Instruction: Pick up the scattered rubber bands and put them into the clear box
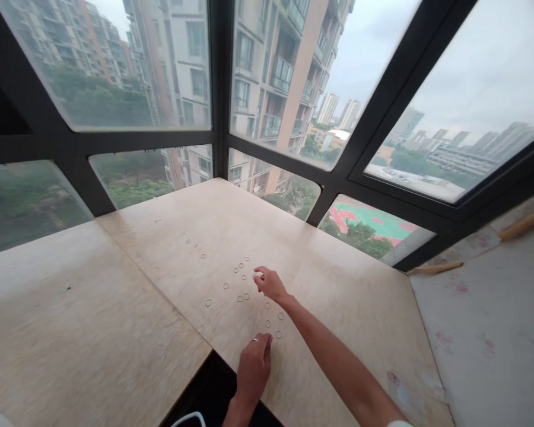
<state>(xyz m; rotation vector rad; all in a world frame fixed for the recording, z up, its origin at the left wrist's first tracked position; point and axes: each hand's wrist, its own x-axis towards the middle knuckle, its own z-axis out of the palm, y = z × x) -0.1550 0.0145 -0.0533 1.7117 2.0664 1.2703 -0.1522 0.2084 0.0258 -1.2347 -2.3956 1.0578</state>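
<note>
Several small thin rings (226,286) lie scattered over the pale, marble-patterned surface (338,296). My left hand (254,363) rests near the front edge, fingers pressed together; whatever they may hold is hidden. It wears a ring (254,340) on one finger. Just beyond its fingertips lie a thin ring (268,324) and another ring (279,334). Farther forward, my right hand (269,282) reaches in from the right, its index finger stretched forward and a gap showing between finger and thumb. Nearest to its left is a small ring (244,277).
Dark-framed windows (221,89) meet in a corner behind the surface. A seam (160,290) runs across it to a dark opening (204,385) at the front. A white cable (191,417) shows there. A flower-patterned wall (485,332) stands at right. A small dark speck (69,289) lies at left.
</note>
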